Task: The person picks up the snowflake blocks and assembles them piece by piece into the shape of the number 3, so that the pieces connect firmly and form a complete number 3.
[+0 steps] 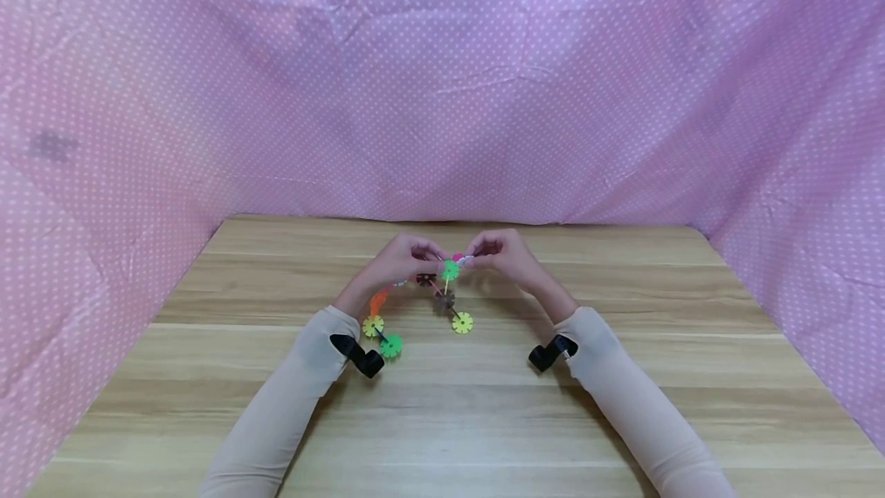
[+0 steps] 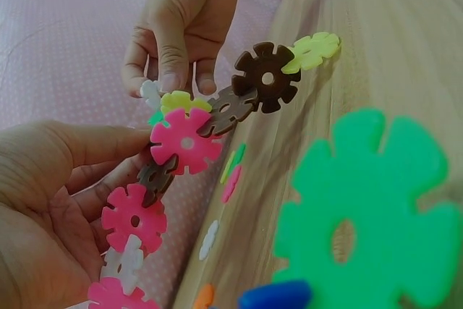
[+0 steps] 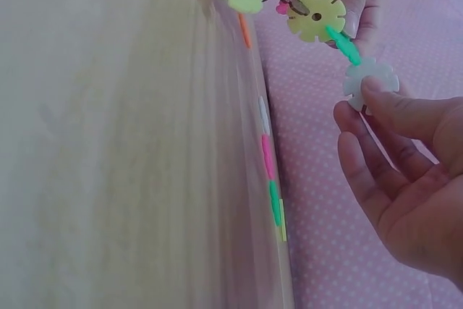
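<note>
A chain of slotted plastic snowflake discs hangs between both hands, with a green disc (image 1: 450, 270) near its middle in the head view. My left hand (image 1: 408, 258) holds the chain beside a pink disc (image 2: 170, 146) and a dark brown one. Between thumb and fingers, my right hand (image 1: 506, 256) pinches a white disc (image 3: 370, 85), which touches a green disc (image 3: 346, 47) seen edge-on. That green disc joins a yellow disc (image 3: 307, 28). One branch of brown discs (image 2: 253, 81) ends in a yellow disc (image 1: 462, 323). Below the left wrist, another end carries a large green disc (image 1: 390, 346).
Several coloured pieces, among them a pink one (image 3: 267, 155) and a white one (image 2: 208, 240), lie flat near the far edge of the wooden table (image 1: 456, 421). Pink dotted cloth (image 1: 442, 98) surrounds the table's back and sides. Black cameras (image 1: 366, 360) are strapped to both wrists.
</note>
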A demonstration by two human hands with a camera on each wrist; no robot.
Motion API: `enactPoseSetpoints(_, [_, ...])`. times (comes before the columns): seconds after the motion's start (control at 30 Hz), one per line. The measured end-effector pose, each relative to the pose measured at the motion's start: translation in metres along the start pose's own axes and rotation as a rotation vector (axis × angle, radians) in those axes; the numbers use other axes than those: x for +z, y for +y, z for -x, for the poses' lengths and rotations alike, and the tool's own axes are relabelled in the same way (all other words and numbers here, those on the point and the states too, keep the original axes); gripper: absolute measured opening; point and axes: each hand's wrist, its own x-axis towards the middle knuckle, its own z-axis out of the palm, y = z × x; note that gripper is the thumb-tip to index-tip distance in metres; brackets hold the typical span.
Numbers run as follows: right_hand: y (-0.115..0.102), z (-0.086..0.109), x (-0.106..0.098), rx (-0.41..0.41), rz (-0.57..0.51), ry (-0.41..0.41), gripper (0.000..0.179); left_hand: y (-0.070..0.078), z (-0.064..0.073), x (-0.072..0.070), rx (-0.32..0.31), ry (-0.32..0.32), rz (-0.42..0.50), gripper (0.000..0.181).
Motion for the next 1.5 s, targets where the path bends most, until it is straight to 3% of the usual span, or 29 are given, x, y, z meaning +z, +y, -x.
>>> enactPoseSetpoints(0.33, [-0.001, -0.002, 0.000, -0.099, 0.058, -0.049, 0.009, 0.005, 0.002, 0.002, -0.012, -0.033, 0.020, 0.020])
enactPoseSetpoints(0.67, [-0.002, -0.001, 0.002, -0.165, 0.094, -0.044, 0.007, 0.003, 0.001, 0.006, 0.029, 0.016, -0.029, 0.014])
enactPoseSetpoints(1.17, [0.001, 0.001, 0.007, -0.181, 0.032, -0.013, 0.006, 0.004, 0.000, 0.011, 0.053, 0.044, -0.010, 0.011])
enactPoseSetpoints(1.5, [-0.001, 0.000, 0.011, -0.170, 0.057, -0.006, 0.006, 0.003, 0.000, 0.010, 0.059, 0.050, -0.015, 0.011])
